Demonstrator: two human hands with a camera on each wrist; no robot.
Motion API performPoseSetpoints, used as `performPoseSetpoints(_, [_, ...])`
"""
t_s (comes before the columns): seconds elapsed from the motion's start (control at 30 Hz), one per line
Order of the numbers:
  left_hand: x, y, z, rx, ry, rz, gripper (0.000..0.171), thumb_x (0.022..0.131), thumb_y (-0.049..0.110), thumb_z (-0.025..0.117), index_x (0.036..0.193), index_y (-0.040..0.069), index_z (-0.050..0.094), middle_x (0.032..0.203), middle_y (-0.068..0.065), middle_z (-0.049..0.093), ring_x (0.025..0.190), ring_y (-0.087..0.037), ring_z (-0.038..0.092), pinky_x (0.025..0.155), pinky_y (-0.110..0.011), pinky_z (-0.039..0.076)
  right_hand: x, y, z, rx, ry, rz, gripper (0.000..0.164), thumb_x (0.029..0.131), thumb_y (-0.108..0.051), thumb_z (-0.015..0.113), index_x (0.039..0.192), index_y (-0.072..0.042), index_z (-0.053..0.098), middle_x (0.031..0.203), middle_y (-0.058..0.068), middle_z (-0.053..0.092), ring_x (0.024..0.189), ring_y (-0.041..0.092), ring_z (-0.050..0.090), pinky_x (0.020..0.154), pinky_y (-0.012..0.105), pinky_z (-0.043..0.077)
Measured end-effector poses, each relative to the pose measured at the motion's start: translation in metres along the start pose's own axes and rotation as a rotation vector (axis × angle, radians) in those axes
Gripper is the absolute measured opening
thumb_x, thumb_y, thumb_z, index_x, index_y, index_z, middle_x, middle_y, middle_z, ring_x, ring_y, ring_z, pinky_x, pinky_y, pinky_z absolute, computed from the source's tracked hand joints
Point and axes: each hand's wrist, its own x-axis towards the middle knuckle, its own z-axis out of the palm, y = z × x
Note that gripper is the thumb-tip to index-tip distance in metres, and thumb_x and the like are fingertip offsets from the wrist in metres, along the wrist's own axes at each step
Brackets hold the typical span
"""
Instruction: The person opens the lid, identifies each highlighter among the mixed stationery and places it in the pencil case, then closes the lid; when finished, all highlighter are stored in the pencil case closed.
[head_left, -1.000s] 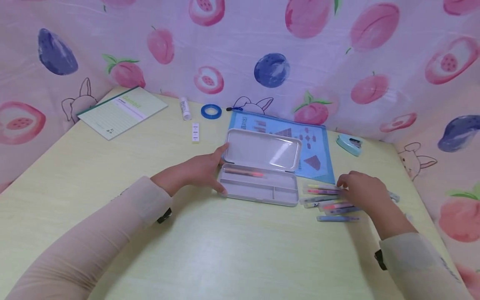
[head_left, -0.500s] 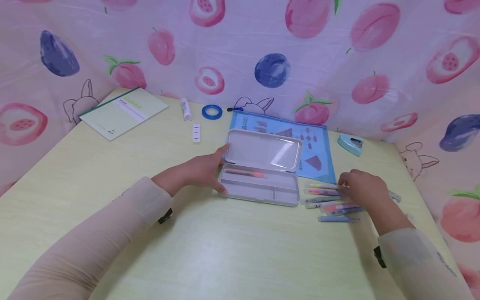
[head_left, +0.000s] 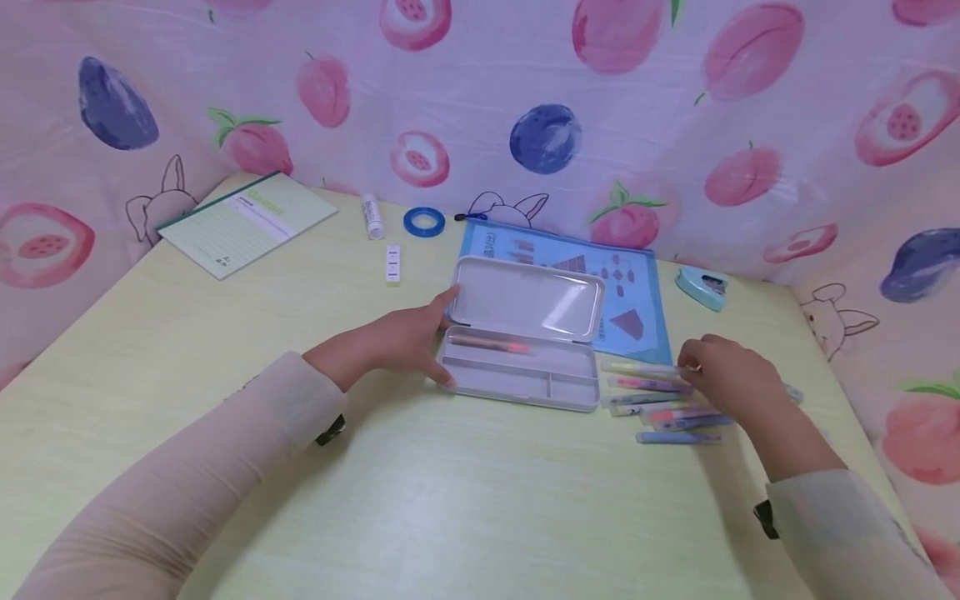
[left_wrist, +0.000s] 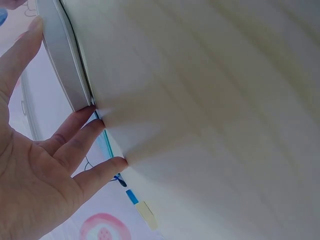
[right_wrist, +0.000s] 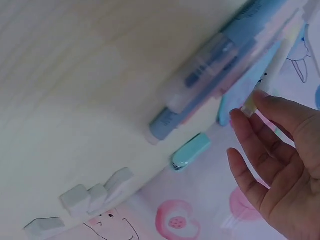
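Observation:
An open pencil case (head_left: 517,367) lies mid-table, with one orange-tipped pen (head_left: 491,344) in its rear compartment. My left hand (head_left: 397,337) rests at the case's left end, fingers spread and fairly straight; the left wrist view shows the thumb on one corner and a fingertip at the other. Right of the case, my right hand (head_left: 731,375) pinches the end of a pale yellow-and-white pen (right_wrist: 277,62) between thumb and fingers. Beneath that hand lie several coloured pens (head_left: 667,414), partly covered by it. A blue pen (head_left: 675,437) lies nearest the front.
Behind the case is a blue zip pouch (head_left: 637,308), partly under the lid. A mint stapler (head_left: 701,287) stands right of it. Farther left are blue tape (head_left: 423,222), a glue stick (head_left: 372,217), a small white block (head_left: 393,265) and a notebook (head_left: 247,225). Pale blocks (right_wrist: 77,200) lie at right.
My right hand has lifted slightly, and the pale yellow pen in its fingertips has shifted a little above the others. The left hand and the case stay put.

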Motion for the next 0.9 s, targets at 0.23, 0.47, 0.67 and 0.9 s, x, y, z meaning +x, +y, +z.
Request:
performPoseSetpoints(0.23, [0.0, 0.0, -0.001, 0.012, -0.002, 0.003, 0.128, 0.058, 0.047, 0.08, 0.144, 0.017, -0.011, 0.133, -0.005, 0.044, 0.111, -0.016, 0.045, 0.098, -0.035, 0.036, -0.008, -0.009, -0.013, 0.068, 0.085, -0.056, 0.015, 0.084, -0.014, 0.062, 0.097, -0.007, 0.062, 0.091, 0.009, 0.058, 0.083, 0.026, 0.056, 0.072, 0.047, 0.047])
performPoseSetpoints(0.47, [-0.002, 0.001, -0.001, 0.009, -0.004, -0.012, 0.129, 0.058, 0.047, 0.08, 0.144, 0.016, -0.011, 0.134, -0.004, 0.043, 0.115, -0.017, 0.044, 0.099, -0.036, 0.036, -0.005, -0.044, -0.021, 0.095, 0.099, -0.122, 0.012, 0.083, -0.013, 0.064, 0.094, -0.009, 0.063, 0.088, 0.005, 0.058, 0.083, 0.023, 0.056, 0.072, 0.043, 0.048])
performPoseSetpoints(0.67, [-0.003, 0.001, 0.0, 0.002, 0.0, -0.019, 0.128, 0.058, 0.047, 0.08, 0.144, 0.017, -0.01, 0.134, -0.004, 0.043, 0.117, -0.018, 0.043, 0.099, -0.037, 0.035, 0.01, -0.082, -0.018, 0.056, 0.076, -0.162, 0.012, 0.084, -0.017, 0.064, 0.094, -0.011, 0.064, 0.09, 0.003, 0.059, 0.08, 0.019, 0.053, 0.072, 0.037, 0.05])
performPoseSetpoints(0.9, [-0.002, 0.003, -0.001, 0.007, 0.0, 0.003, 0.127, 0.059, 0.046, 0.08, 0.144, 0.016, -0.01, 0.134, -0.004, 0.044, 0.119, -0.018, 0.041, 0.1, -0.037, 0.034, 0.022, -0.12, -0.015, 0.064, 0.055, -0.193, 0.014, 0.083, -0.019, 0.065, 0.095, -0.013, 0.065, 0.085, 0.001, 0.058, 0.076, 0.018, 0.052, 0.072, 0.033, 0.05])
